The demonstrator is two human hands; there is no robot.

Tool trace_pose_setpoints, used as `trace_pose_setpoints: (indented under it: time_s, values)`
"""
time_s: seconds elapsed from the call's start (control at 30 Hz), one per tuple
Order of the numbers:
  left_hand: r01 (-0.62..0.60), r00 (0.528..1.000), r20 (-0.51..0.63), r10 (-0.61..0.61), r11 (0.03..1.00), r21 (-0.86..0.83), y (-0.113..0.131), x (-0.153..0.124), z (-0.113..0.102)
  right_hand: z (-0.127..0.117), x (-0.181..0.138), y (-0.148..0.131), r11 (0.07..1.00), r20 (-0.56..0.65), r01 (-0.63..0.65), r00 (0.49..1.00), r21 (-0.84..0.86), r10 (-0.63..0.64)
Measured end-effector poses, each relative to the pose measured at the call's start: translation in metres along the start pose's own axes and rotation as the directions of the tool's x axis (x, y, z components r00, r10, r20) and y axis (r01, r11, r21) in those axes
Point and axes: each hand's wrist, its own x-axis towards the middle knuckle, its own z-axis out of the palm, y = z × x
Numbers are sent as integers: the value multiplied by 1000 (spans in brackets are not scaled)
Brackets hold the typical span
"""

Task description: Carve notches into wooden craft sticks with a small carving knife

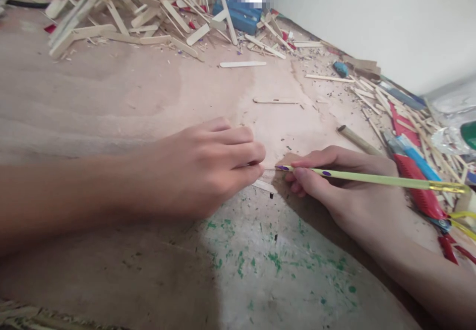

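Observation:
My right hand point(327, 181) grips a yellow-green pencil point(368, 177) with purple spots and a gold end. Its dark tip points left, close to my left fingertips. My left hand point(223, 156) is closed low over the table, fingers bent and pressed together. A thin pale end of a wooden craft stick point(268, 167) shows between those fingers and the pencil tip; the rest is hidden. Just below, another craft stick point(265, 187) pokes out from under the left hand and lies on the table.
Craft sticks pile up point(122, 7) at the back left, beside a blue block point(238, 15). Single sticks point(243, 64) lie on the tabletop. At right are a red cutter point(420, 186), red-handled scissors point(448, 248), a brown rod point(359, 140) and a clear bottle point(449, 139).

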Motion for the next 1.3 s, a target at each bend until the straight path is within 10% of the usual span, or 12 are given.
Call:
trace_pose_setpoints:
  time_s: [1.3]
  values:
    - [-62,998,-24,62,998,5,1,-4,0,-7,1,2,999,18,-30,999,-41,31]
